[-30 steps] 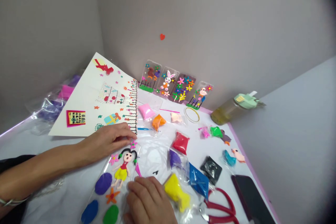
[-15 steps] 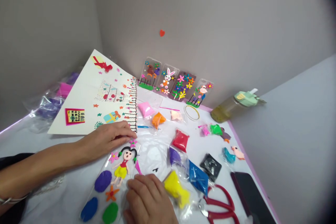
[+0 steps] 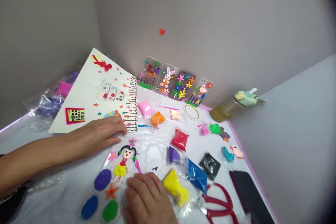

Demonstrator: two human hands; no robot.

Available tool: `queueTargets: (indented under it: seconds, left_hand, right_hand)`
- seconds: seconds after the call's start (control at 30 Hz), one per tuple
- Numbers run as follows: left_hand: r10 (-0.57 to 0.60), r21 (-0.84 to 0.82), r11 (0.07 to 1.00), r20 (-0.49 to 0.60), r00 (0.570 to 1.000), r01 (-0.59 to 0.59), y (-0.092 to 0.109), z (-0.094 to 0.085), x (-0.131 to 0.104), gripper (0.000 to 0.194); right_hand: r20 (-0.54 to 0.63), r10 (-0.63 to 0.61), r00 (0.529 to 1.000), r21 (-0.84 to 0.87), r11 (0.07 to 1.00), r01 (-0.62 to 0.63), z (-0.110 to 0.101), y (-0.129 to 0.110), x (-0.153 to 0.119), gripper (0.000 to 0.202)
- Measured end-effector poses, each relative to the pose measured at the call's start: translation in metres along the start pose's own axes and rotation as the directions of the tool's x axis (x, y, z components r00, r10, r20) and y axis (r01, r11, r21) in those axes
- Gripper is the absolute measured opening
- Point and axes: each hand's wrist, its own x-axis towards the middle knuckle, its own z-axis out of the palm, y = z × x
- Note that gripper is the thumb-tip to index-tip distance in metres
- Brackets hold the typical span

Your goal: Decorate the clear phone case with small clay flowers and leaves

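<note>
A clear phone case (image 3: pixel 105 162) lies on the table, decorated with a clay girl (image 3: pixel 123 164) in a red top and yellow shorts, small flowers, and purple, blue and green ovals. At its far end, my left hand (image 3: pixel 106 131) is open and empty, thumb apart from the loosely bent fingers, over the edge of a decorated white card (image 3: pixel 86 94). My right hand (image 3: pixel 149 199) rests beside the case's right edge, its fingers laid side by side and gently curved, with nothing visible in them. A yellow clay packet (image 3: pixel 175 187) lies just right of it.
Red-handled scissors (image 3: pixel 220 204) and a dark phone (image 3: pixel 250 196) lie at the right. Red (image 3: pixel 180 139), blue (image 3: pixel 198 176) and black (image 3: pixel 210 165) clay packets are spread mid-table. Decorated cases (image 3: pixel 168 77) lean on the wall near a bottle (image 3: pixel 233 105).
My left hand has shifted left and slightly upward, off the top right of the case. My right hand stays nearly where it was.
</note>
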Motion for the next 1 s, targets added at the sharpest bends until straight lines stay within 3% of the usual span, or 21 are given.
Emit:
queueTargets:
  seconds: [0.13,0.23,0.3,0.37,0.47,0.6,0.73,0.83,0.9,1.0]
  left_hand:
    - [-0.050,-0.027,0.998,0.085,0.995,0.053,0.003,-0.001,0.001,0.024]
    - [-0.087,-0.031,0.995,0.109,0.990,0.091,0.007,-0.002,0.003,0.020]
    - [-0.111,-0.042,0.992,0.130,0.985,0.117,0.009,-0.002,0.003,0.015]
    - [-0.121,-0.062,0.989,0.154,0.981,0.131,0.011,-0.004,0.003,0.013]
    - [-0.124,-0.100,0.984,0.195,0.973,0.145,0.013,-0.006,0.002,0.013]
    - [-0.098,-0.198,0.967,0.288,0.953,0.160,0.018,-0.006,0.002,0.014]
    - [-0.043,-0.384,0.905,0.348,0.937,0.184,0.023,-0.006,0.005,0.014]
    - [-0.018,-0.413,0.886,0.425,0.905,0.211,0.025,-0.010,0.007,0.025]
    - [-0.019,-0.387,0.894,0.473,0.881,0.227,0.025,-0.015,0.007,0.027]
    - [-0.046,-0.387,0.887,0.472,0.880,0.254,0.027,-0.021,0.007,0.029]
  right_hand:
    - [0.080,-0.033,0.996,-0.027,0.999,0.035,0.002,-0.001,-0.006,0.015]
    - [0.138,-0.075,0.988,-0.029,0.996,0.079,-0.012,0.002,0.002,0.016]
    - [0.165,-0.076,0.983,0.011,0.997,0.075,-0.034,0.008,0.015,0.021]
    - [0.238,0.011,0.971,0.062,0.998,-0.027,-0.065,0.018,0.031,0.029]
    - [0.173,0.179,0.968,-0.056,0.983,-0.172,-0.110,0.034,0.044,0.031]
    - [0.249,0.259,0.933,-0.110,0.965,-0.238,-0.143,0.039,0.041,0.027]
    - [0.457,0.182,0.871,-0.018,0.981,-0.195,-0.150,0.025,0.036,0.047]
    - [0.565,0.155,0.811,-0.015,0.984,-0.178,-0.145,0.016,0.040,0.054]
    - [0.567,0.123,0.814,-0.037,0.992,-0.124,-0.133,0.012,0.043,0.046]
    - [0.495,0.039,0.868,-0.098,0.995,0.011,-0.101,0.010,0.045,0.032]
